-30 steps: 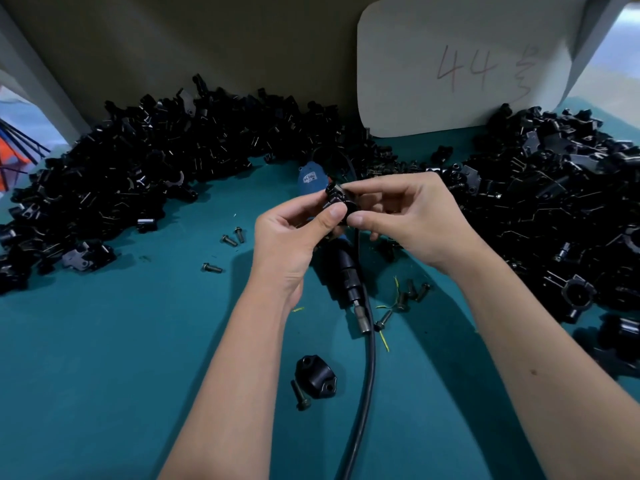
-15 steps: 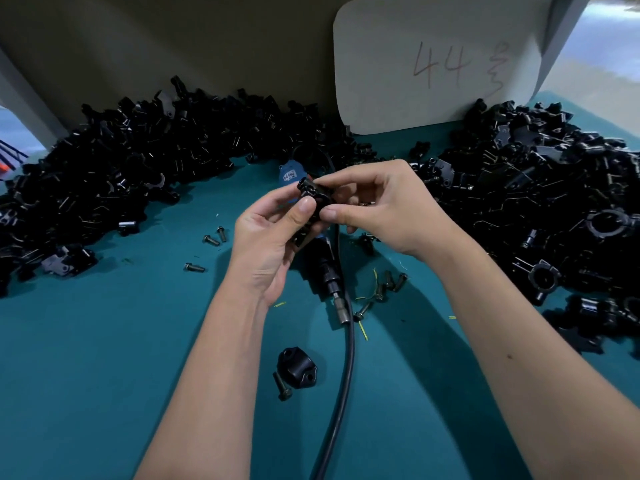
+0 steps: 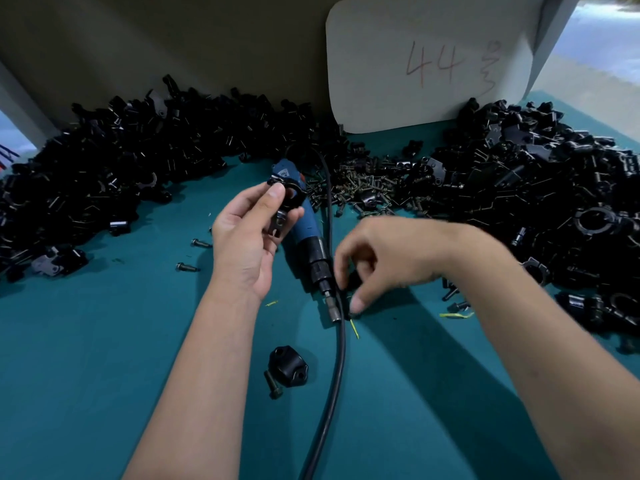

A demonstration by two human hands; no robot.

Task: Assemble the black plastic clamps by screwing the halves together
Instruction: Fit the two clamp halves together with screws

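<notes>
Head view: left hand (image 3: 249,237) pinches a clamp (image 3: 285,199); right hand (image 3: 377,261) pinches a screw (image 3: 352,315) beside the driver (image 3: 311,244); bare table (image 3: 104,341) lies nearer.

An assembly workshop: heaps of black clamp parts (image 3: 145,174) bank the back of a teal table (image 3: 104,358), with loose screws (image 3: 360,188), a corded power screwdriver (image 3: 308,233) and a card (image 3: 429,60) hand-marked "44".
</notes>
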